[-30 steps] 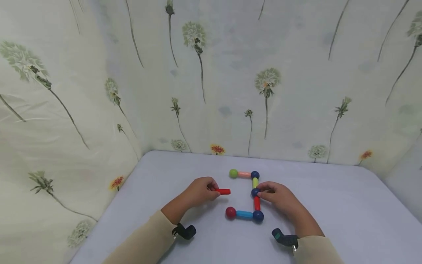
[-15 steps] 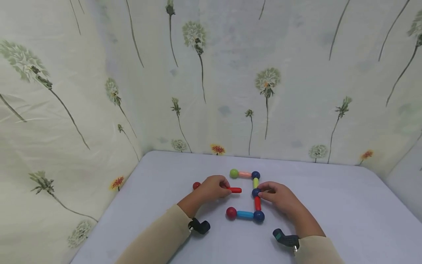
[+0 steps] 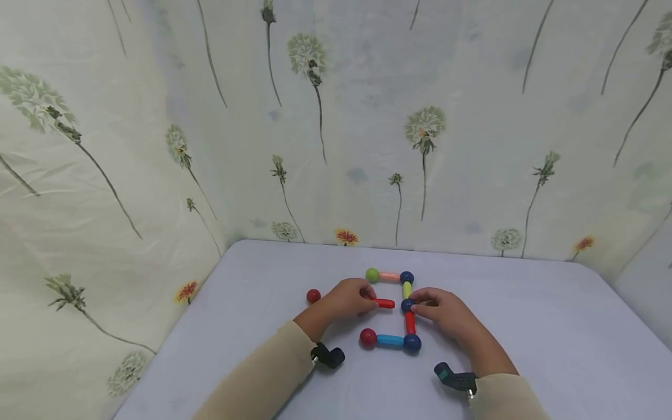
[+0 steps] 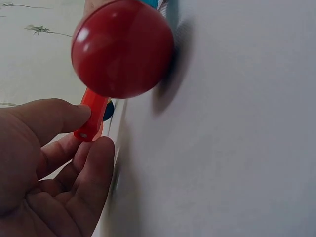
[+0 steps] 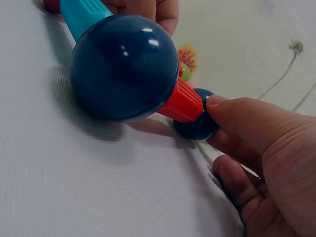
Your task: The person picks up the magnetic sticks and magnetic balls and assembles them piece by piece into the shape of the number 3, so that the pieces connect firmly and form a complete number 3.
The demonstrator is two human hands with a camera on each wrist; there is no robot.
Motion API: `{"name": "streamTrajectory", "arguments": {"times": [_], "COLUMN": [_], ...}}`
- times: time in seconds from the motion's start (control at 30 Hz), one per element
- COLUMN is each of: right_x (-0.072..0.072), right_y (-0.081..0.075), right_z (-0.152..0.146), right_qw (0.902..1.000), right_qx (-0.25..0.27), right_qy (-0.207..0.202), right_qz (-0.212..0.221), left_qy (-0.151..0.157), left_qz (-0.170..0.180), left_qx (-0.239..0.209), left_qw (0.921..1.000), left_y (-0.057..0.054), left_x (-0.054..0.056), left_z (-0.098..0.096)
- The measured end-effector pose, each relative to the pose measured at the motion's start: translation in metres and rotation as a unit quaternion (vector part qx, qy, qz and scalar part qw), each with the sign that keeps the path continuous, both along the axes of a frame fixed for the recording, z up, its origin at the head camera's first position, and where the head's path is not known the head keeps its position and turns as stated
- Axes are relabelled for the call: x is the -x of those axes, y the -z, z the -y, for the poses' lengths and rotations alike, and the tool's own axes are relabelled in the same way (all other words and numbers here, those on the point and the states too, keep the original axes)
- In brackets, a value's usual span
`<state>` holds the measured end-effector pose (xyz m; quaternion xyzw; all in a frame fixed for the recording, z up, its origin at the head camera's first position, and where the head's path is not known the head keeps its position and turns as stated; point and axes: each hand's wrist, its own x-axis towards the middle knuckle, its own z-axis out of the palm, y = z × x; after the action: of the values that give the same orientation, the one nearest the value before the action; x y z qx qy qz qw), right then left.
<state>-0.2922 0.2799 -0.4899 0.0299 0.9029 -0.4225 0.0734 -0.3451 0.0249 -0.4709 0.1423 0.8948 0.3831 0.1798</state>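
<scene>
My left hand [image 3: 347, 298] pinches a red magnetic rod [image 3: 385, 303] between thumb and fingers. The rod lies crosswise, its free end pointing right, a short gap from the middle dark blue ball [image 3: 406, 305]. With thumb and fingertips my right hand [image 3: 445, 312] grips that ball from the right. It joins a yellow-green rod [image 3: 406, 290] behind it and a second red rod [image 3: 409, 322] in front. The front dark blue ball [image 5: 126, 69] looms large in the right wrist view. From it a light blue rod [image 3: 390, 341] runs left to a red ball [image 3: 368, 338].
At the back, a pink rod [image 3: 389, 276] links a light green ball [image 3: 372, 275] to another dark blue ball [image 3: 406, 277]. A loose red ball [image 3: 313, 296] sits left of my left wrist. Flowered cloth [image 3: 357, 116] hangs behind the white table [image 3: 525, 326].
My left hand has moved right with the red rod, bringing it closer to the middle ball. The loose red ball has come into sight behind it. My right hand has stayed put.
</scene>
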Motion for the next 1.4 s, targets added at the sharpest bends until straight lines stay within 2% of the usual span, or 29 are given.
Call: {"name": "streamTrajectory", "arguments": {"times": [0.3,0.53,0.93,1.1,1.27,1.4], "right_x": [-0.002,0.001,0.002,0.0,-0.001,0.0], "right_y": [0.001,-0.001,-0.004,-0.004,-0.003,-0.002], "right_z": [0.002,0.001,0.0,0.001,0.001,-0.001], "right_qw": [0.9999,0.9999,0.9999,0.9999,1.0,0.9999], "right_qx": [0.003,-0.002,-0.001,0.003,0.0,-0.005], "right_qy": [0.008,0.007,0.006,0.004,0.003,0.003], "right_qz": [0.01,0.009,0.01,0.011,0.009,0.008], "left_qy": [0.006,0.007,0.006,0.001,-0.011,0.008], "left_qz": [-0.009,-0.007,-0.012,0.009,0.033,0.04], "left_qx": [-0.004,-0.027,-0.029,-0.022,-0.039,-0.083], "left_qw": [0.9999,0.9996,0.9995,0.9997,0.9986,0.9957], "left_y": [0.005,0.002,0.005,0.005,-0.003,-0.016], "left_x": [0.001,0.001,0.0,0.0,-0.001,0.0], "left_z": [-0.007,-0.01,-0.012,-0.008,0.003,0.023]}}
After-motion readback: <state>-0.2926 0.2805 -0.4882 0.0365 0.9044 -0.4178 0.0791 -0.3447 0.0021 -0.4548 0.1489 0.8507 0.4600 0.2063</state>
